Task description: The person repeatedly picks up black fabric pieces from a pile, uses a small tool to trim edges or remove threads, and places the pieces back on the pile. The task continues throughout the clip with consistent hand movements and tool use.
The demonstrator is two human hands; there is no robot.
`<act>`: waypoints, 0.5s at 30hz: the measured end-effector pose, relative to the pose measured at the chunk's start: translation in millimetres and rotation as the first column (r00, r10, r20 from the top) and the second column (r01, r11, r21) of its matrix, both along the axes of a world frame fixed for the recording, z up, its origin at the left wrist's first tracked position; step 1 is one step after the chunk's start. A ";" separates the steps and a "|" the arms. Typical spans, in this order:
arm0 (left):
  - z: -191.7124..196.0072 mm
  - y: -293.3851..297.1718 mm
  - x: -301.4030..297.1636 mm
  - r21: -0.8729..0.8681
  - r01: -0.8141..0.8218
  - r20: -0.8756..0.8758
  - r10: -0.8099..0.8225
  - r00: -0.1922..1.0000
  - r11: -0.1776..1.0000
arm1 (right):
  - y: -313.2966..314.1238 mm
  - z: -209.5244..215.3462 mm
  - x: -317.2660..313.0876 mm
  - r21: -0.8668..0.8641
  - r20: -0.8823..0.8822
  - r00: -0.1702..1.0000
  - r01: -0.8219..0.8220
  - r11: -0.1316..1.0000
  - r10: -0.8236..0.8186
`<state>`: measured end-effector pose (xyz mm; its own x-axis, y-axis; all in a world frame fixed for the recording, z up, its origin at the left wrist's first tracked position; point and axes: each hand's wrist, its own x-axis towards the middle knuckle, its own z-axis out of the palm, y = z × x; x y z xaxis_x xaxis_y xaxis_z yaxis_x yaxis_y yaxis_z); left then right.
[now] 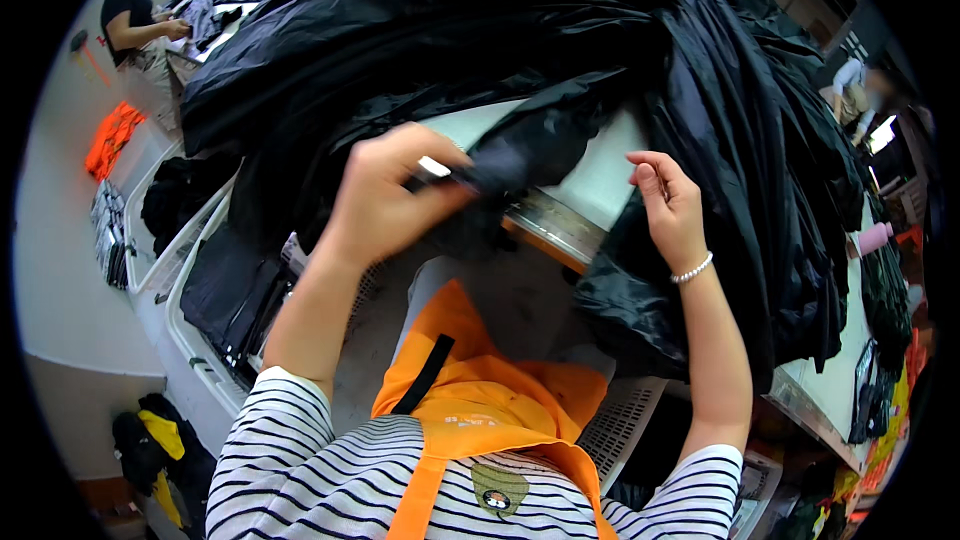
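Note:
A great heap of thin, shiny black fabric (pixel 450 35) covers most of the table in front of me. On the left, my left hand (pixel 385 195) is closed, thumb and fingers pinching a loose end of this fabric; motion blurs it. A small white, shiny piece (pixel 433 167) shows between those fingers, its kind unclear. My right hand (pixel 672 205), with a beaded bracelet at the wrist, is raised over the table edge beside a hanging fold. Its fingers are curled against the thumb, and whatever they may hold is too small to make out.
The pale tabletop (pixel 600 165) shows between the folds, with a wooden front edge. White plastic baskets (pixel 190 340) with dark cloth stand at the left, another basket (pixel 625 425) below right. A pink thread cone (pixel 874 238) sits far right. Co-workers stand at far left and right.

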<state>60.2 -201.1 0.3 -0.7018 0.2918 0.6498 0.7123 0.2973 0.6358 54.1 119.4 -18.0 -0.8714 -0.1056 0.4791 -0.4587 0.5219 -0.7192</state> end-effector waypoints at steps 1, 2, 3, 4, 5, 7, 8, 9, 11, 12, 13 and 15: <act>7.5 23.4 8.8 -0.072 0.067 -0.065 -0.072 0.995 0.995 | -12.1 14.4 13.1 -0.122 0.060 0.997 -0.050 0.991 0.058; 4.8 44.2 12.7 -0.147 0.099 -0.257 -0.135 0.957 0.984 | -23.8 28.6 28.2 -0.247 0.113 0.985 -0.098 0.964 0.129; 4.8 65.3 23.3 -0.195 0.143 -0.277 -0.194 0.941 0.970 | -25.7 38.2 40.6 -0.141 0.078 0.983 -0.152 0.978 0.164; 3.2 83.3 31.4 -0.243 0.174 -0.287 -0.242 0.927 0.954 | -24.6 47.9 51.6 -0.031 0.050 0.978 -0.202 0.979 0.204; -2.4 99.2 35.7 -0.222 0.175 -0.293 -0.237 0.926 0.959 | -21.7 58.9 64.8 0.061 0.132 0.956 -0.271 0.961 0.261; -8.6 113.7 38.3 -0.180 0.235 -0.218 -0.271 0.938 0.955 | -15.3 55.8 82.6 0.074 0.234 0.934 -0.293 0.953 0.268; -11.7 116.1 36.7 -0.170 0.330 -0.113 -0.351 0.929 0.929 | -8.9 49.3 91.0 0.055 0.281 0.931 -0.259 0.964 0.234; -12.9 116.3 36.4 -0.183 0.326 -0.122 -0.351 0.929 0.927 | 2.7 43.9 98.7 0.136 0.348 0.924 -0.218 0.966 0.159; -14.9 110.5 36.1 -0.220 0.311 -0.114 -0.341 0.933 0.925 | 15.6 32.5 112.9 0.140 0.361 0.932 -0.089 0.986 0.033; -17.0 102.5 35.9 -0.282 0.281 -0.100 -0.320 0.942 0.917 | 22.8 28.1 117.9 0.122 0.382 0.924 -0.034 0.992 -0.016; -19.7 98.5 39.5 -0.267 0.267 -0.049 -0.289 0.956 0.926 | 27.7 22.9 120.8 0.095 0.364 0.929 0.033 0.995 -0.066; -27.9 95.7 40.6 -0.291 0.250 0.015 -0.256 0.966 0.924 | 37.8 13.9 123.2 -0.062 0.347 0.937 0.071 0.996 -0.046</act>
<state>100.8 -105.3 -27.7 -0.5662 0.6347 0.5259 0.8010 0.2732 0.5327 177.3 157.2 -4.2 -0.9880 -0.0258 0.1524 -0.1459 0.4813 -0.8643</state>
